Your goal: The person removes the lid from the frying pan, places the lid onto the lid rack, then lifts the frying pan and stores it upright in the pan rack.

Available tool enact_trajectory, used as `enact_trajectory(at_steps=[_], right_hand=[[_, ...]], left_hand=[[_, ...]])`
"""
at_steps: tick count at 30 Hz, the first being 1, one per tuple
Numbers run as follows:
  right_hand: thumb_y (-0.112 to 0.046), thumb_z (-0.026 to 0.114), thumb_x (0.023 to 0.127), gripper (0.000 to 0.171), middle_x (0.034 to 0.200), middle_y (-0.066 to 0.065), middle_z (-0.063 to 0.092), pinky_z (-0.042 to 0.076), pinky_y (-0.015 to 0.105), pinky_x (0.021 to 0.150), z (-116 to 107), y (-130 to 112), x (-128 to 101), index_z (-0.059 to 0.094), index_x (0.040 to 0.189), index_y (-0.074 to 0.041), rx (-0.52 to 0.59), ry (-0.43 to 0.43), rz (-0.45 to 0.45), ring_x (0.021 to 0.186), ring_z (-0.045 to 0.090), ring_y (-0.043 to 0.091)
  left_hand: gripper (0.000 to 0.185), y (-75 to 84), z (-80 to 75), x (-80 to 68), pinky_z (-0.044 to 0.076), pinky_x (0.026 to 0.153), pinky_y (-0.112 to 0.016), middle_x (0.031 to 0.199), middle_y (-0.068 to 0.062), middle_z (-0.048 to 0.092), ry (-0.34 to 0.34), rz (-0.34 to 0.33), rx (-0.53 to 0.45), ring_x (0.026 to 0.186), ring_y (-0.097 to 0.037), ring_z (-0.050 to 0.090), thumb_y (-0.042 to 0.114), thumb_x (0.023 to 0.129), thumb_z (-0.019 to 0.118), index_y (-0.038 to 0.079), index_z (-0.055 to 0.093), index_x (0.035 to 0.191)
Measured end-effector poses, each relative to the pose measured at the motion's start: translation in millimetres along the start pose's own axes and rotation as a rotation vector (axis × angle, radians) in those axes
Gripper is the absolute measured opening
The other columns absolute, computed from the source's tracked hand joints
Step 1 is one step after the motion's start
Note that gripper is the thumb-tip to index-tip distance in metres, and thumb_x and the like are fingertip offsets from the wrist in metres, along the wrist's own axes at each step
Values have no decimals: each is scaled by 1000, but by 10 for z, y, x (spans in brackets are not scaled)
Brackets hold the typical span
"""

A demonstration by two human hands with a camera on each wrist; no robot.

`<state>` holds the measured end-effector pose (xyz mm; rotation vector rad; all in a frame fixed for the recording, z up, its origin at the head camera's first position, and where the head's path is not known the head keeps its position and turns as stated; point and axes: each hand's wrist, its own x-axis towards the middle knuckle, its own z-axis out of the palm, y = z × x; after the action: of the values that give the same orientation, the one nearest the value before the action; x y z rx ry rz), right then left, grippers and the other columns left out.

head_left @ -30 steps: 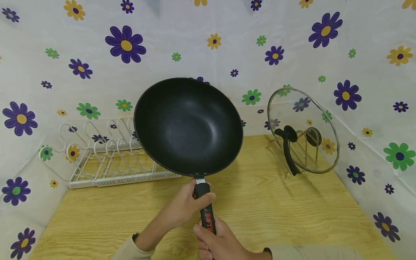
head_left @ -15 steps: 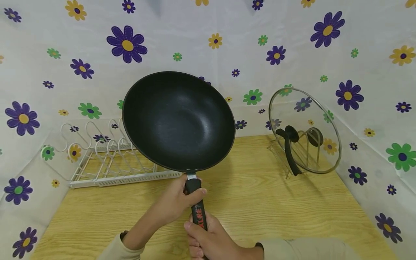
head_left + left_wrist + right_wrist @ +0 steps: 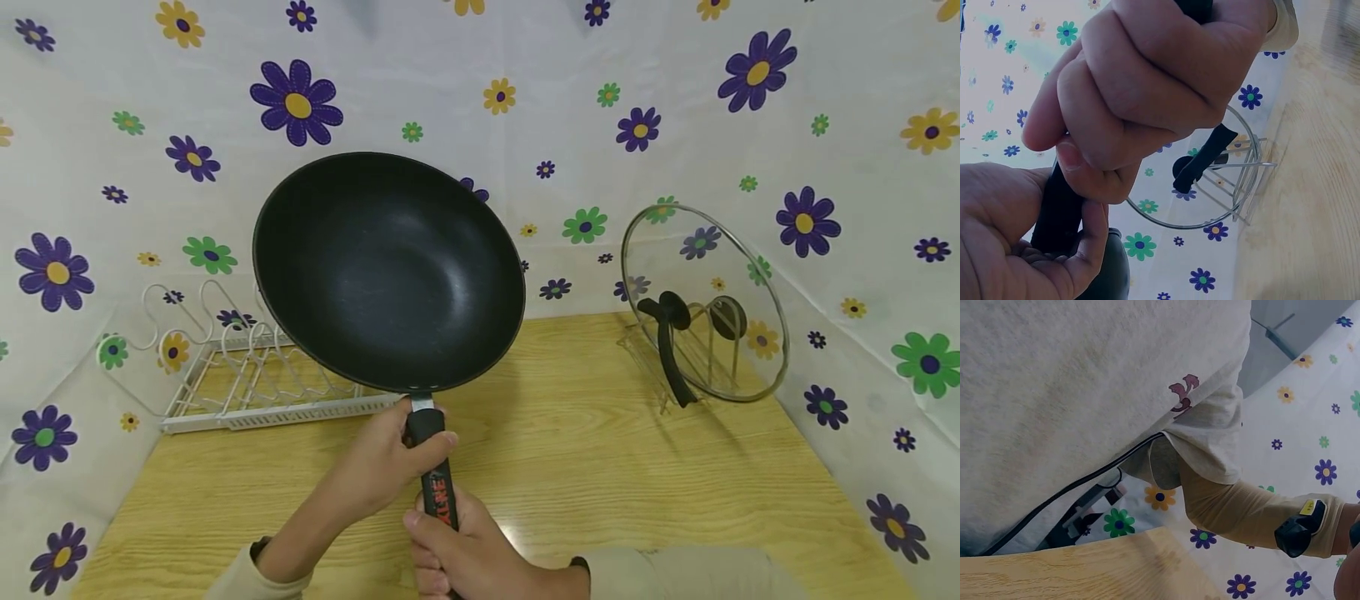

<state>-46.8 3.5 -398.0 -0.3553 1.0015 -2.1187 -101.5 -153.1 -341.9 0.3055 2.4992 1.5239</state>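
A black wok [image 3: 390, 275] is held up over the table, its dark inside turned toward the head camera. Its black handle [image 3: 438, 500] with red lettering points down toward the person. My left hand [image 3: 378, 462] grips the handle near the metal neck, thumb across the front. Lower down, my right hand [image 3: 472, 546] holds the handle's end with curled fingers. In the left wrist view both hands, left [image 3: 1029, 237] and right [image 3: 1160, 81], wrap the handle, and part of the wok [image 3: 1113, 269] shows below. The right wrist view shows mostly clothing and a sleeve [image 3: 1241, 512].
A white dish rack [image 3: 255, 417] stands at the back left of the wooden table [image 3: 637, 483], partly behind the wok. At the back right, a glass lid [image 3: 783, 333] with a black handle [image 3: 675, 367] leans upright in a wire stand [image 3: 708, 350]. Flower-printed sheets [image 3: 465, 50] enclose the table.
Both hands have carried the wok left and slightly upward, so it now covers more of the dish rack. Their grip on the handle stays the same.
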Motion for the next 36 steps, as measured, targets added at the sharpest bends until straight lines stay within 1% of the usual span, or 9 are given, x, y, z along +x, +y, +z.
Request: enact_trajectory(at_steps=[7, 10, 14, 17, 20, 22, 27, 33, 36], right_hand=[[-21, 48, 110, 16, 68, -9, 37, 33, 15, 48, 88, -12, 47, 37, 101, -13, 14, -27, -13, 51, 37, 0], [-20, 48, 110, 15, 68, -9, 37, 33, 15, 47, 113, -14, 74, 37, 100, -13, 19, -41, -20, 50, 37, 0], [-21, 50, 109, 16, 67, -9, 37, 33, 15, 45, 134, -11, 120, 38, 100, -14, 26, -51, -12, 49, 37, 0], [-23, 53, 108, 18, 67, -9, 36, 32, 15, 44, 156, -9, 156, 39, 100, -15, 46, -53, 6, 48, 36, 0], [-24, 54, 108, 19, 66, -9, 36, 32, 15, 43, 185, -12, 192, 38, 100, -15, 78, -60, 23, 48, 36, 0], [-23, 54, 107, 19, 66, -9, 35, 31, 14, 43, 198, -11, 220, 38, 101, -16, 102, -66, 32, 48, 35, 0], [-24, 53, 108, 18, 65, -10, 35, 30, 14, 42, 217, -7, 288, 38, 101, -18, 142, -115, 29, 47, 34, 0], [-23, 48, 109, 14, 65, -10, 34, 29, 15, 43, 217, 9, 395, 38, 100, -19, 129, -193, 2, 47, 33, 0], [-23, 44, 110, 13, 64, -10, 34, 28, 15, 43, 221, 19, 445, 38, 99, -21, 126, -231, -9, 47, 33, -1]], left_hand=[[35, 48, -85, -54, 44, 60, -29, 83, -6, 56, 33, -18, 36, 68, -18, 51, 24, 97, 71, -1, 60, 120], [33, 73, -112, -71, 45, 59, -29, 82, -6, 57, 57, -19, 57, 67, -18, 52, 23, 96, 72, 0, 62, 117], [27, 98, -152, -98, 45, 57, -28, 78, -5, 57, 87, -25, 81, 64, -17, 53, 25, 96, 72, 2, 63, 106], [28, 126, -190, -112, 46, 58, -30, 79, -5, 59, 104, -57, 106, 65, -18, 54, 27, 96, 71, 4, 64, 109], [35, 155, -232, -130, 47, 61, -31, 87, -6, 62, 121, -84, 138, 71, -19, 56, 31, 96, 70, 4, 64, 119], [36, 166, -260, -138, 47, 61, -32, 87, -6, 61, 129, -86, 152, 71, -19, 56, 32, 96, 70, 4, 64, 118], [28, 177, -326, -142, 45, 57, -32, 80, -5, 57, 148, -74, 184, 66, -19, 53, 30, 97, 69, 4, 62, 106], [27, 184, -387, -162, 45, 56, -32, 79, -5, 57, 171, -90, 187, 64, -19, 53, 28, 97, 67, 4, 61, 105], [25, 191, -415, -170, 44, 54, -32, 77, -3, 58, 197, -84, 213, 62, -18, 53, 28, 96, 67, 5, 61, 104]])
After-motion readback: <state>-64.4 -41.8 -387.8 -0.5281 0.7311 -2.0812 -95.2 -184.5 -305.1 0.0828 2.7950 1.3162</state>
